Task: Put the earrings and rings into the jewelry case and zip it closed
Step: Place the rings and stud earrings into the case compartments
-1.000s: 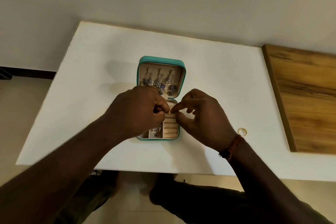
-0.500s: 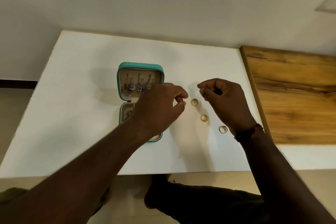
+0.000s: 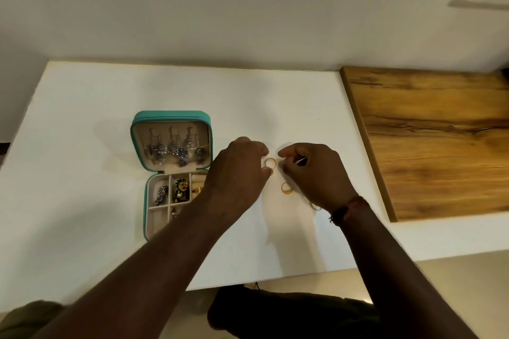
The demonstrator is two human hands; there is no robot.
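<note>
White table [image 3: 82, 146]: left hand [image 3: 237, 173] and right hand [image 3: 312, 173] have drawn beside one ring [image 3: 270, 162].

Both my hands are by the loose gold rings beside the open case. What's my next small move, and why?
Probably pinch the gold ring between your left hand and right hand and lift it toward the open jewelry case: it lies out on the table, and no grip looks closed yet.

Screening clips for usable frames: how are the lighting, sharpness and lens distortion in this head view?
Head view: dim, warm light, no glare; wide-angle bend bows the white table edges; soft shadows beside the jewelry case and below the left hand and right hand; slightly soft overall, wooden board grain smeared.
</note>
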